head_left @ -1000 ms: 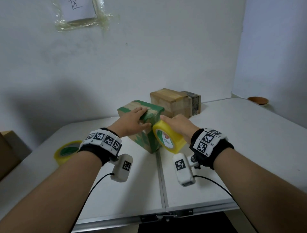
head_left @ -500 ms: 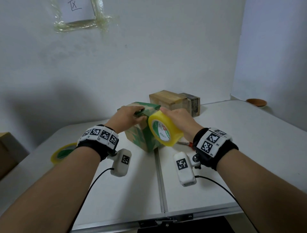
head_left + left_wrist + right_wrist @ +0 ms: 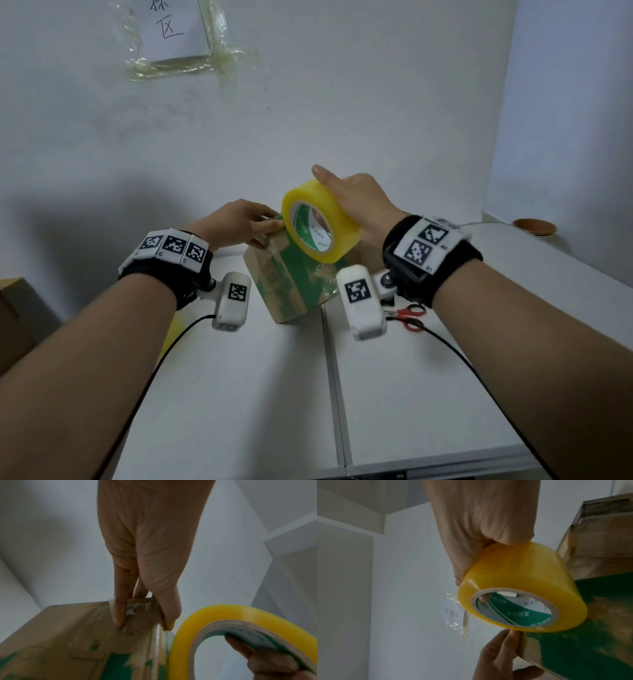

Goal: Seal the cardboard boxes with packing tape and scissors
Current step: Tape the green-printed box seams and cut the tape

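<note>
My right hand (image 3: 356,202) grasps the yellow packing-tape roll (image 3: 320,222) just right of my left hand (image 3: 236,222), which pins the tape end on the green-printed cardboard box (image 3: 291,281)

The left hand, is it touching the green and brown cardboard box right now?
Touching. The left wrist view shows the left hand with fingertips pressed onto the top of the cardboard box, over the tape strip.
</note>
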